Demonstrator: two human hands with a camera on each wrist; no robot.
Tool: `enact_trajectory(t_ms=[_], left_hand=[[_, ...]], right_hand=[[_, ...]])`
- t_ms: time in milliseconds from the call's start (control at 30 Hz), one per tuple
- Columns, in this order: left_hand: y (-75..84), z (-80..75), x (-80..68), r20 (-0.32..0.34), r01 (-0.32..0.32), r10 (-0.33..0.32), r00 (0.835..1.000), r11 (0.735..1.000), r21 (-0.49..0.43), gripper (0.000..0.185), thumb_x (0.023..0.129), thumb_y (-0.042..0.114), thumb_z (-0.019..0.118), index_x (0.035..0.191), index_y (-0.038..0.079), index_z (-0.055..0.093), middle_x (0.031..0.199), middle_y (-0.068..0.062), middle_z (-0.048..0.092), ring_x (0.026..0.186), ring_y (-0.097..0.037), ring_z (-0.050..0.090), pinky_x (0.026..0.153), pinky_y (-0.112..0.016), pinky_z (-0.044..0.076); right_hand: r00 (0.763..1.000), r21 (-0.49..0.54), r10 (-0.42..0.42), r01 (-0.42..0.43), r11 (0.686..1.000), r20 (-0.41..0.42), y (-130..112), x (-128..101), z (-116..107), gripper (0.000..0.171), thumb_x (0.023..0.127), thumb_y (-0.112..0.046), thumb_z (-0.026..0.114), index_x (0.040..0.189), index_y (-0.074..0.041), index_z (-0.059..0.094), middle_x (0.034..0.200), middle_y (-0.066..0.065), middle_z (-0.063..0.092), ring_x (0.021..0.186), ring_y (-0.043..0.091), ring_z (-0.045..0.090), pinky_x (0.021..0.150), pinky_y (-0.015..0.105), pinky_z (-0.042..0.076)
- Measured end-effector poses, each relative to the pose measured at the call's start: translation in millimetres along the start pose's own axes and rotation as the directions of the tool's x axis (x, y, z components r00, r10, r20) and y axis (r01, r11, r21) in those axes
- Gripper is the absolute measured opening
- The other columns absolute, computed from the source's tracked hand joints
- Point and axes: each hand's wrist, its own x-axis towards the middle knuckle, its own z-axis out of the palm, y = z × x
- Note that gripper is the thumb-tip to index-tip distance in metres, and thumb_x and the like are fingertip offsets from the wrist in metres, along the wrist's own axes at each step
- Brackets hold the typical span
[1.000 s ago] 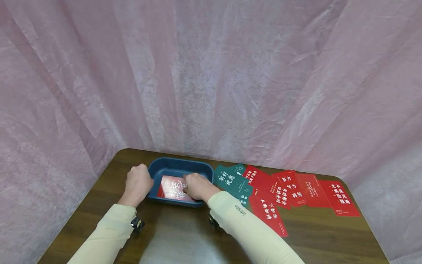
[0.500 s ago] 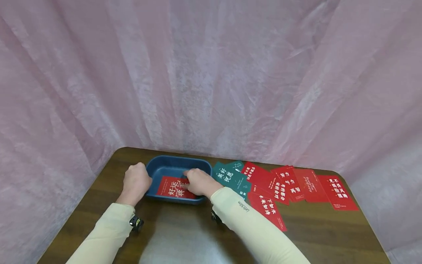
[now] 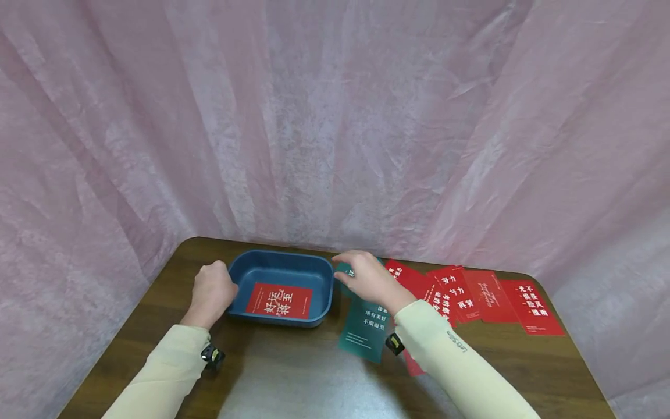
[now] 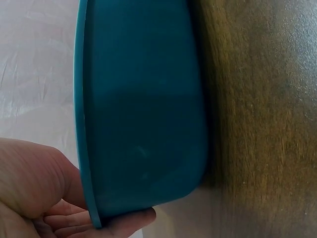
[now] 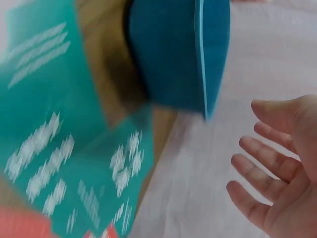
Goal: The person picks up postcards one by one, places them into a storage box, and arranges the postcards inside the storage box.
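A dark blue tray (image 3: 319, 273) stands on the brown table (image 3: 293, 372), and a red card (image 3: 280, 299) with white writing lies flat inside it. My left hand (image 3: 218, 286) grips the tray's left rim. In the left wrist view its fingers (image 4: 124, 220) curl under the edge of the tray (image 4: 143, 124). Just right of the tray, my right hand (image 3: 349, 265) is above the green cards (image 3: 368, 326) with fingers stretched out. The right wrist view shows that hand (image 5: 257, 163) spread and holding nothing, with the tray (image 5: 178, 54) and blurred green cards (image 5: 54, 148) below it.
Several red cards (image 3: 487, 294) fan out in an overlapping row toward the table's right end. Pink cloth (image 3: 335, 116) hangs close behind and at both sides. Bare table surface (image 3: 523, 372) lies in front of the tray and the cards.
My right hand has come out of the tray, leaving the red card flat inside, and moved right over the green cards. The left hand has stayed on the tray's rim.
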Motion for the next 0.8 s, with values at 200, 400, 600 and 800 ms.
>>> enact_trajectory(t_ms=[200,400,600,800], left_hand=[[-5.2,-2.5,-2.9,0.008,0.014,-0.014,1.000,1.000,0.001,0.020,0.078,0.010,0.062,0.084,-0.009,0.061,0.066,-0.018,0.060,0.051,-0.023,0.056,0.041,-0.030,0.045],[-7.8,-4.0,-5.3,0.006,0.016,-0.016,1.000,1.000,0.011,0.020,0.078,0.010,0.062,0.082,-0.010,0.061,0.064,-0.018,0.060,0.050,-0.023,0.055,0.041,-0.030,0.044],[-6.3,-3.8,-5.6,0.022,0.031,-0.031,0.999,0.999,0.008,0.022,0.079,0.010,0.063,0.086,-0.011,0.061,0.066,-0.020,0.061,0.049,-0.022,0.056,0.041,-0.030,0.047],[-4.6,-3.9,-5.3,0.009,0.027,-0.027,1.000,0.999,0.018,0.021,0.078,0.010,0.062,0.085,-0.011,0.061,0.067,-0.020,0.061,0.051,-0.024,0.056,0.041,-0.031,0.046]], right_hand=[[0.983,-0.025,0.122,-0.126,0.992,-0.140,40.0,-33.8,-18.2,0.042,0.083,-0.027,0.070,0.122,-0.015,0.061,0.123,0.001,0.061,0.120,0.021,0.053,0.099,0.041,0.046],[0.939,-0.020,0.310,-0.316,0.949,-0.153,74.4,-74.2,-21.6,0.052,0.081,-0.029,0.071,0.126,-0.009,0.056,0.126,0.009,0.057,0.116,0.029,0.053,0.090,0.046,0.051],[0.881,-0.023,0.440,-0.450,0.893,-0.170,95.0,-109.1,-14.8,0.062,0.079,-0.031,0.073,0.129,-0.004,0.051,0.129,0.018,0.053,0.114,0.036,0.051,0.080,0.050,0.054],[0.853,-0.060,0.485,-0.503,0.862,-0.191,100.8,-130.6,-1.6,0.074,0.074,-0.035,0.077,0.129,0.003,0.047,0.125,0.024,0.050,0.110,0.039,0.050,0.077,0.052,0.054]])
